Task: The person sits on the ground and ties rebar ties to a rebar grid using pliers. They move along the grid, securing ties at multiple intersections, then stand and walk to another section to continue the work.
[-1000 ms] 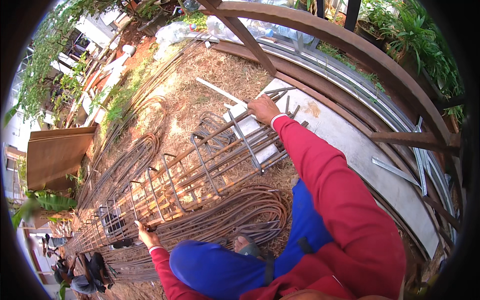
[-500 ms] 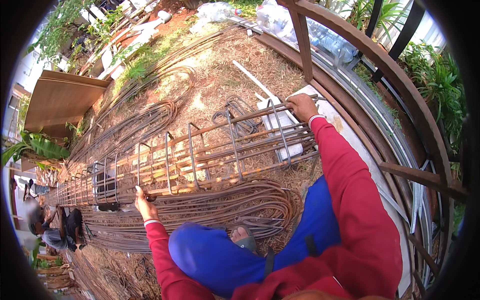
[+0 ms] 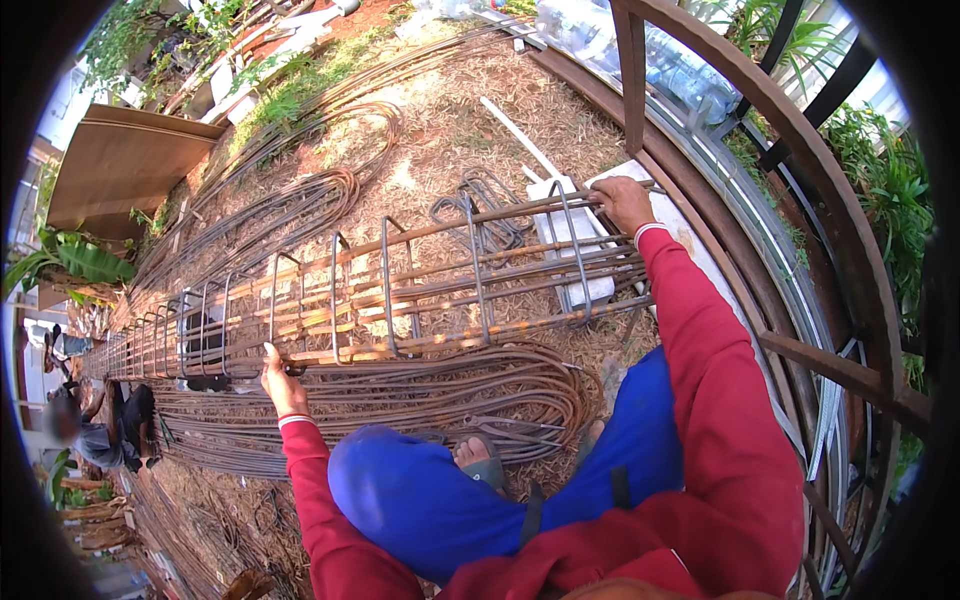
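Observation:
A long cage of rusty rebar with square stirrups [image 3: 387,290] stretches from the far left to the right, its near end over a white block [image 3: 556,192]. My right hand [image 3: 625,205] is closed around the end of its far upper bar. Farther along, on the near side, my left hand [image 3: 281,388] grips the cage's near lower bar, thumb up; its fingers are partly hidden. Beneath and beside the cage lies a bundle of bent rebar [image 3: 540,392]. Several loose stirrups [image 3: 470,205] lie on the ground beyond it.
Another person [image 3: 110,430] crouches beside the cage's far end. Coiled rods [image 3: 330,190] lie beyond it, near a brown board [image 3: 135,165]. At the right stand a curved metal frame [image 3: 870,270] and long metal profiles [image 3: 740,240]. A white strip [image 3: 520,137] rests on dry grass.
The view has shifted slightly, and the cage's near end and my right hand appear a little farther right. Both hands keep their hold. More of my second foot shows.

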A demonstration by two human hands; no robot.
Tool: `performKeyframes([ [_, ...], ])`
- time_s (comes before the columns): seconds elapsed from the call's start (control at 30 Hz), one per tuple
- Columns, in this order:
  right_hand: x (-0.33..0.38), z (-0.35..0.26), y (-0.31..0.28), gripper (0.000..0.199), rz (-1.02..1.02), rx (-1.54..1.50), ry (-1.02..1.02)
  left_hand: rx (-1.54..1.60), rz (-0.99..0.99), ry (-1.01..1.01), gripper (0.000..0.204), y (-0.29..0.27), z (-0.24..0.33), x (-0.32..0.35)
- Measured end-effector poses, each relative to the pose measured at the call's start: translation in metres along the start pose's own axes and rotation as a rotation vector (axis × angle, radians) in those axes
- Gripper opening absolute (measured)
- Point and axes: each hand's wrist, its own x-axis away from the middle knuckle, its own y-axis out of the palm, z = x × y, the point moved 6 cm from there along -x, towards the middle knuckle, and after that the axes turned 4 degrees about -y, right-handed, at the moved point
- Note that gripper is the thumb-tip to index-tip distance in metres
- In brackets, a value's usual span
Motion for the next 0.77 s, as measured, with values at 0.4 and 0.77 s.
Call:
performKeyframes([
  [0.4,0.001,0.004,0.017,0.019,-0.123,0.027,0.048,-0.008,0.077,0.013,0.027,-0.008,-0.003,0.002],
  [0.77,0.015,-0.005,-0.004,0.02,-0.347,-0.389,0.125,-0.01,0.062,0.028,0.033,-0.008,0.0,0.004],
])
